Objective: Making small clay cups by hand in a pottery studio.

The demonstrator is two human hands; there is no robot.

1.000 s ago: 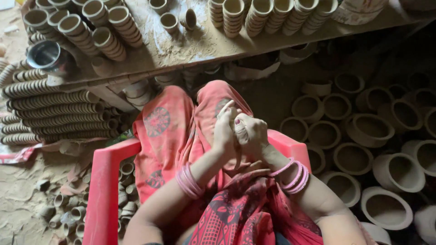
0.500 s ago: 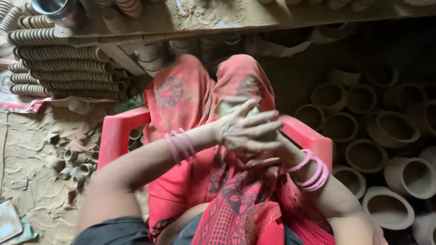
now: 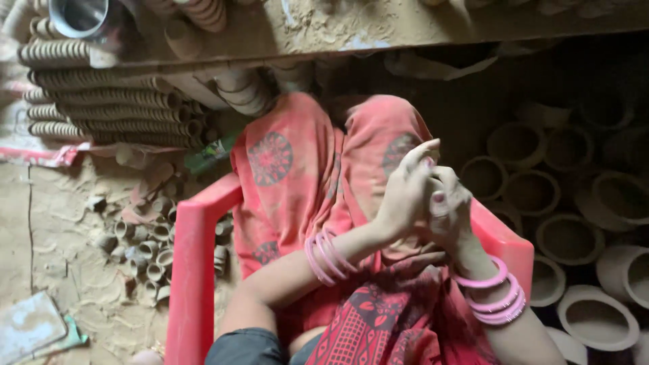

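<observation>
I sit in a red plastic chair with red patterned cloth over my knees. My left hand and my right hand are pressed together above my lap. The left palm lies over the right fist, with its fingers pointing up. Whatever lies between the palms is hidden. Pink bangles sit on the left wrist and on the right wrist.
A dusty plank runs across the top, with a steel vessel at its left end. Stacks of small clay cups lie at the left. Loose little cups sit on the sandy floor. Open clay pots crowd the right side.
My hands have stayed together and rubbed. The left fingers spread wide half a second ago and now lie closed over the right hand. The view has tipped down and in.
</observation>
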